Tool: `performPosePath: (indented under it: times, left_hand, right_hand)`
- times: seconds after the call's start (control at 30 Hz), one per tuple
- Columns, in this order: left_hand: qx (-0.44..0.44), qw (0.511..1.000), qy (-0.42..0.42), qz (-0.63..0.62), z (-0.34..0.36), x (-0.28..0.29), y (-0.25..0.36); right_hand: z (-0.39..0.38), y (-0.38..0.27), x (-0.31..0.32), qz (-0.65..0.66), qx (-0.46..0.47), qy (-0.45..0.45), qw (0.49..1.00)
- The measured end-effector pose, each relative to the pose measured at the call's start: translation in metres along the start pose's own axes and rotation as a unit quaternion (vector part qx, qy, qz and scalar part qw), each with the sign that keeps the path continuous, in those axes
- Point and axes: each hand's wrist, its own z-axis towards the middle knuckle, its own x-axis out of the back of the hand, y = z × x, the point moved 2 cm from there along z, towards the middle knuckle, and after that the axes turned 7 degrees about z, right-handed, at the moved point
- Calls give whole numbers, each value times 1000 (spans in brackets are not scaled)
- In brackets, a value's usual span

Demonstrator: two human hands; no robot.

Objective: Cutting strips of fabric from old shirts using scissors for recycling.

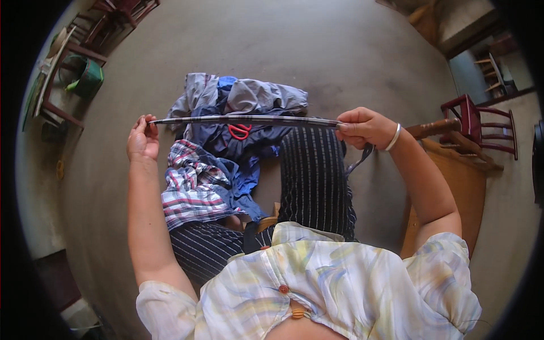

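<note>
A narrow dark fabric strip (249, 120) with pale lines is stretched taut and nearly level between my two hands. My left hand (143, 139) pinches its left end between the fingertips. My right hand (362, 128), with a silver bangle at the wrist, grips it near the other end, and a loose tail hangs below that fist. Beneath the strip, red-handled scissors (240, 131) lie on a heap of dark blue and grey cloth (263, 97); their blades are hidden. A plaid cloth (195, 190) in white, red and blue drapes over my left leg.
A wooden piece of furniture (447, 192) stands close by my right arm, with a dark red chair (481, 124) beyond it. At the far left, a green bucket (88, 76) is beside a table. Grey floor (340, 56) surrounds the cloth heap.
</note>
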Motion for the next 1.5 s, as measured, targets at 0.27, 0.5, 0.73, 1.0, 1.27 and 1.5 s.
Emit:
performPosePath:
  times: [0.27, 0.5, 0.73, 1.0, 1.27, 1.5]
  left_hand:
    - [77, 994, -82, -5, 15, -56, -50]
    - [47, 973, -219, 63, -35, -141, -72]
    - [89, 877, -336, 332, -75, -130, -61]
    - [45, 581, -209, 785, -70, 27, -14]
    - [94, 788, 9, 608, -123, 162, 40]
    - [100, 777, -21, 621, -161, 212, -16]
  right_hand:
    - [-106, 47, 95, 31, 69, 122, 990]
    - [-124, 78, 136, 250, 223, 206, 919]
    - [-59, 55, 193, 273, 188, 385, 862]
    - [-1, 30, 248, 25, 269, 493, 827]
    - [58, 237, 208, -374, -141, 440, 804]
    - [39, 275, 161, -238, -231, 229, 915]
